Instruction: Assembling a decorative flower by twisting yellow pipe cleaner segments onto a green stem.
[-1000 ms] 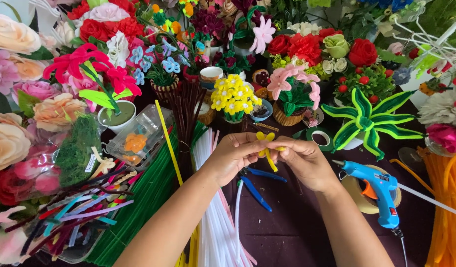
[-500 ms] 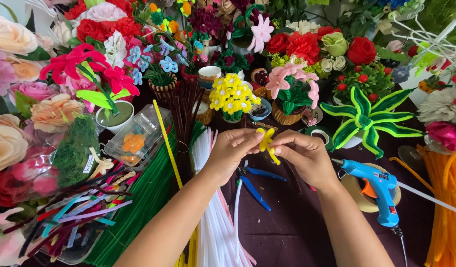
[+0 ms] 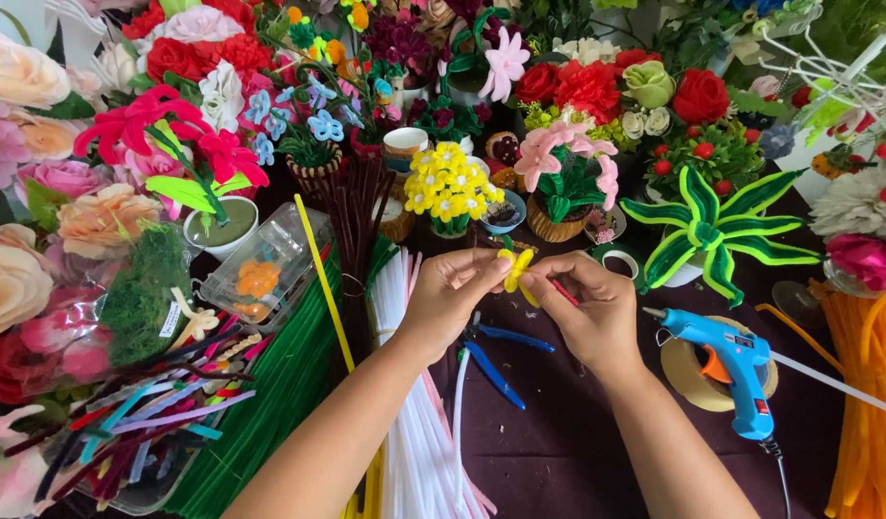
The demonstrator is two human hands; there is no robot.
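Both of my hands meet over the dark table, pinching a small yellow pipe-cleaner flower [image 3: 515, 271] between them. My left hand [image 3: 449, 298] grips it from the left with thumb and fingers. My right hand [image 3: 592, 309] holds it from the right and also has a thin red stem [image 3: 564, 292] tucked under its fingers. Blue-handled pliers [image 3: 491, 360] lie on the table just below my hands.
A blue glue gun [image 3: 736, 370] rests on a tape roll at right. Bundles of white [image 3: 419, 423], green [image 3: 270, 404] and orange pipe cleaners [image 3: 866, 404] lie around. A clear plastic box [image 3: 265, 264] and many potted craft flowers, including a yellow one [image 3: 449, 187], crowd the back.
My hands have shifted slightly, and the yellow flower has been turned and pinched more tightly between the fingertips.
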